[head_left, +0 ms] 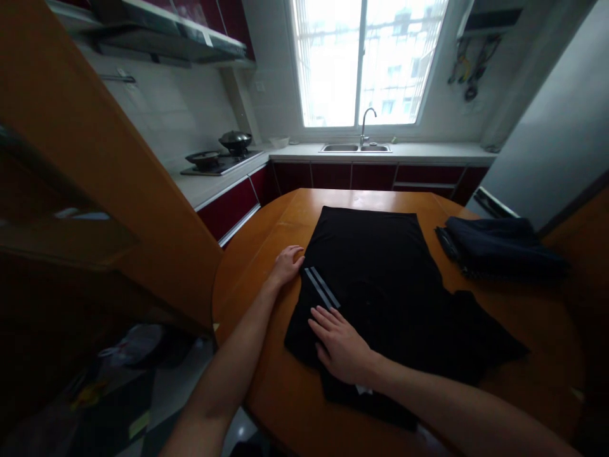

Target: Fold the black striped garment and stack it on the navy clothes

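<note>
A black T-shirt lies spread on the round wooden table, its hem toward the window and its neck end near me. Two grey stripes mark the cloth on the left side, where the sleeve lies. At the shirt's left edge rests my left hand, fingers slightly bent and apart, fingertips at the fabric. My right hand lies flat on the cloth just below the stripes, fingers stretched out, holding nothing. A small white label shows partly beneath my right wrist. The other sleeve extends to the right.
Folded dark clothes are stacked on the table's right side. Beyond are a counter with a sink, a stove with a wok and a pan, and a fridge at right. A wooden partition stands at left.
</note>
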A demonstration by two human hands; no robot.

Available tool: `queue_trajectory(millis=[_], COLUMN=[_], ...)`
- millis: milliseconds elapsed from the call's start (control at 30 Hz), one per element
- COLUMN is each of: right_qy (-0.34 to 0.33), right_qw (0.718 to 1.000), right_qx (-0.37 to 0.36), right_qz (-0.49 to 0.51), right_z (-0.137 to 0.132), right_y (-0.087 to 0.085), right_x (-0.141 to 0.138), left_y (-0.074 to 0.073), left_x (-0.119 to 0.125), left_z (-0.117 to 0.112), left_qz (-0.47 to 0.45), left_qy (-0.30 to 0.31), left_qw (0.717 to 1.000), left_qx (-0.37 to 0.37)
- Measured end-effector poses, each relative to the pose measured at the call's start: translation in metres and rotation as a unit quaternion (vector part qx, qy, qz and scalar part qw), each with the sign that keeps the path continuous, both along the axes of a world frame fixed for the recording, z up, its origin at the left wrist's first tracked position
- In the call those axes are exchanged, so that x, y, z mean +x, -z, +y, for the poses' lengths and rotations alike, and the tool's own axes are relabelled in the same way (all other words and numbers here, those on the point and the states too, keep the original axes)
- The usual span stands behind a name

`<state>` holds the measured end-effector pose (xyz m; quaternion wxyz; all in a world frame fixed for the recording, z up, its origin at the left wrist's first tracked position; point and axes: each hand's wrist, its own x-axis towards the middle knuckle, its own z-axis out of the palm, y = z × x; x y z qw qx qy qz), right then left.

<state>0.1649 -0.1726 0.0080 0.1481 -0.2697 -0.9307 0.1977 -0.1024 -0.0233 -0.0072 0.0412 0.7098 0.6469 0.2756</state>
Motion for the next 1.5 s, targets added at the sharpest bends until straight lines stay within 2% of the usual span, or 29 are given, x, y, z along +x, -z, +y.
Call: queue_trajectory(millis=[133, 367, 600, 767, 967, 1133, 1500], right_qy=[0.002, -0.002, -0.005, -0.005, -0.002, -0.005, -0.008], right_qw=[1.000, 1.000, 1.000, 1.000, 0.999, 0.999, 0.998], right_qx=[-0.005, -0.003, 0.006, 0.016, 0.021, 0.025, 0.045], right_qz=[0.003, 0.011, 0.019, 0.020, 0.030, 0.033, 0.033], right_z=[0.000, 0.001, 0.002, 0.003, 0.003, 0.003, 0.005], right_y=[-0.004, -0.007, -0.003, 0.001, -0.001, 0.001, 0.003], right_x=[0.001, 0.002, 0.001, -0.001, 0.000, 0.000, -0.001], left_y=[-0.001, 0.008, 0.002, 0.013, 0.026, 0.026, 0.026], left_x=[0.015, 0.045, 0.067, 0.074, 0.072, 0.076, 0.076], left_z=[-0.004, -0.005, -0.018, -0.020, -0.016, -0.019, -0.018], left_qz=[0.019, 0.101, 0.140, 0.154, 0.157, 0.160, 0.150], left_qy=[0.059, 0.120, 0.151, 0.137, 0.111, 0.088, 0.091], left_qw=[0.998, 0.986, 0.978, 0.978, 0.980, 0.982, 0.984], left_qx=[-0.028, -0.049, -0.030, -0.025, -0.046, -0.048, -0.038])
